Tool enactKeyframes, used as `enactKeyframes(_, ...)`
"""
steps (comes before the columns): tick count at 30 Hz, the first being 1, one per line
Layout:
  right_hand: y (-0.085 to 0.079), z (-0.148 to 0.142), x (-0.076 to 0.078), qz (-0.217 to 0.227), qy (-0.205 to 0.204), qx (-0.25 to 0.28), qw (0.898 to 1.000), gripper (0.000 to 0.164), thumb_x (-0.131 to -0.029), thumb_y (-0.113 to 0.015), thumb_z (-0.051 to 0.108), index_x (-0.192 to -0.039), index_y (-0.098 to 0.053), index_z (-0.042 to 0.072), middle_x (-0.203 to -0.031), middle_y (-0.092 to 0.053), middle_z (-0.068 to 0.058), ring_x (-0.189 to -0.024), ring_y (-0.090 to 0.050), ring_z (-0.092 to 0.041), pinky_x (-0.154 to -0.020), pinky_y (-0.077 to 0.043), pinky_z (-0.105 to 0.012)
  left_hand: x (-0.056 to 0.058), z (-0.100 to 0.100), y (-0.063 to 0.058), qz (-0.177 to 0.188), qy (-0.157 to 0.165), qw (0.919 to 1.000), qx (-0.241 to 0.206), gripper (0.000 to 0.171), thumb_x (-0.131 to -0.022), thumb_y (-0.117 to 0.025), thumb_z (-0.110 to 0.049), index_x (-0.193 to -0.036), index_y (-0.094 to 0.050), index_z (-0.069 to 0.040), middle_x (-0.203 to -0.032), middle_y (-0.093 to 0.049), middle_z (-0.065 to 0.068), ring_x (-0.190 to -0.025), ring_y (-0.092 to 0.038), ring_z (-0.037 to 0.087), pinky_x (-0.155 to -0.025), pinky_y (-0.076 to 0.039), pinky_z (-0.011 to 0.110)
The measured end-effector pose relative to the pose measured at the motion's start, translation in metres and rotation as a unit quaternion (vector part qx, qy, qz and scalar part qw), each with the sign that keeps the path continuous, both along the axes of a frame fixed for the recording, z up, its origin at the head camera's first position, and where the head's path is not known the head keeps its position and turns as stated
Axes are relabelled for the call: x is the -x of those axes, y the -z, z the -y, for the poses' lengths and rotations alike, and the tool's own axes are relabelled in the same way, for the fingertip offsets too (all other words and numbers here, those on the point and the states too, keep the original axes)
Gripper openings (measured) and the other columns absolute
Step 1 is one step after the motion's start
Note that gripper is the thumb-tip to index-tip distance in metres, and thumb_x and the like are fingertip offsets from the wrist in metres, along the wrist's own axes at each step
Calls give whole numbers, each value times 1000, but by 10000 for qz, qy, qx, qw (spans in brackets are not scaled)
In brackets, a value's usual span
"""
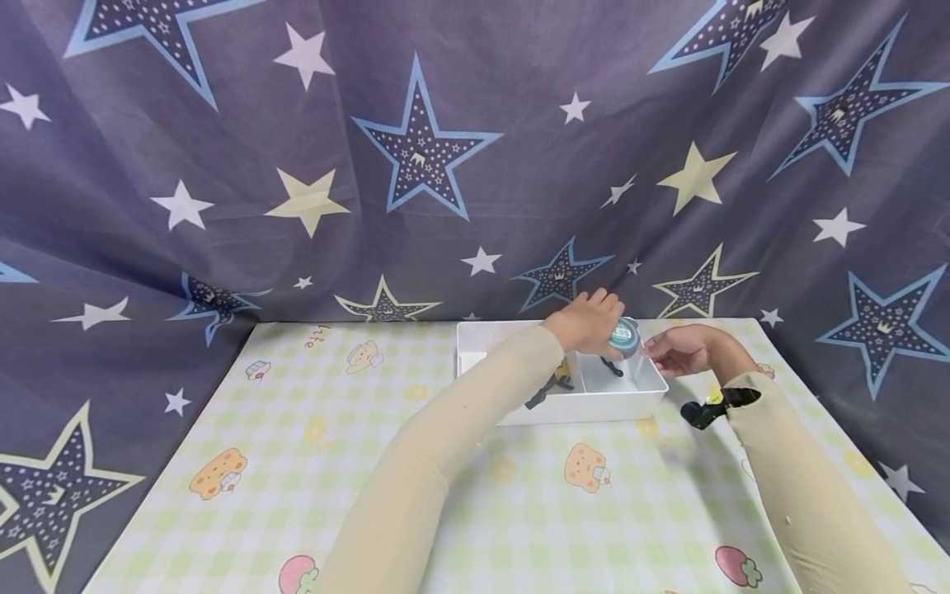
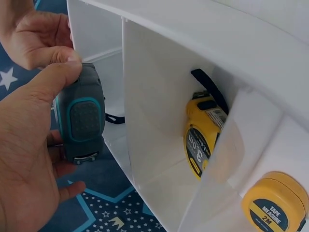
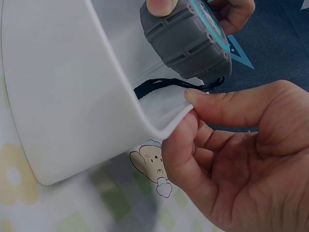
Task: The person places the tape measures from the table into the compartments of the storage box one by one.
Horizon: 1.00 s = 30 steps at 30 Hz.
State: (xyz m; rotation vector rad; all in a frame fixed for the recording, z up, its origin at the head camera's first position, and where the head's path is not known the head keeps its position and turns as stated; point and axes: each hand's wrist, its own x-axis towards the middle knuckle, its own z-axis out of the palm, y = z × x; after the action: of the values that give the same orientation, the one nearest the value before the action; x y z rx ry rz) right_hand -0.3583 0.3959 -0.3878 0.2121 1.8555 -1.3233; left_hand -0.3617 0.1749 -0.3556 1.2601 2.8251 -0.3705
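Observation:
My left hand (image 1: pixel 586 324) grips a grey-and-teal tape measure (image 1: pixel 625 337) over the right end of a white divided box (image 1: pixel 586 408). In the left wrist view, the thumb lies on the top of that tape measure's case (image 2: pixel 87 118). Its black wrist strap (image 3: pixel 161 86) dangles into the right-end compartment. My right hand (image 1: pixel 684 351) pinches the box's rim at the right-hand end, thumb on top and index finger below, as the right wrist view shows. A yellow-and-black tape measure (image 2: pixel 205 135) with a dark strap stands in the neighbouring compartment.
Another yellow tape measure (image 2: pixel 273 205), marked 2M, sits in a further compartment beyond a divider. The box stands at the back of a table with a checked cloth (image 1: pixel 356 462), close to a dark star-patterned curtain (image 1: pixel 460 231).

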Motion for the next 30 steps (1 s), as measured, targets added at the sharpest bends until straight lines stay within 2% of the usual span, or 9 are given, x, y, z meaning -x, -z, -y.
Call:
enactKeyframes(10, -3, 1, -3, -8, 30, 65, 10000, 18, -105, -47, 8, -94, -61, 14, -84, -59, 3, -77, -57, -5, -75, -55, -17, -2, -8, 6, 113, -180, 9995, 245, 90, -93, -56, -68, -157, -27, -12, -158, -33, 2, -145, -29, 17, -124, -27, 35)
enactKeyframes(20, -2, -1, -3, -44, -17, 108, 9999, 16, -105, -47, 8, -96, -59, 13, -85, -58, 3, -77, -57, -5, -75, -55, -17, -1, -5, 10, 20, -69, 9994, 335, 90, -93, -56, -67, -157, -28, -12, -159, -33, 3, -145, -30, 19, -124, -27, 38)
enactKeyframes(30, -2, -2, -4, -48, -44, 177, 9998, 20, -105, -45, 8, -93, -59, 14, -83, -57, 3, -76, -56, -5, -74, -55, -17, 0, -9, 6, 362, -241, 9986, 287, 90, -91, -63, -65, -157, -30, -13, -158, -36, 2, -147, -30, 18, -126, -25, 40)
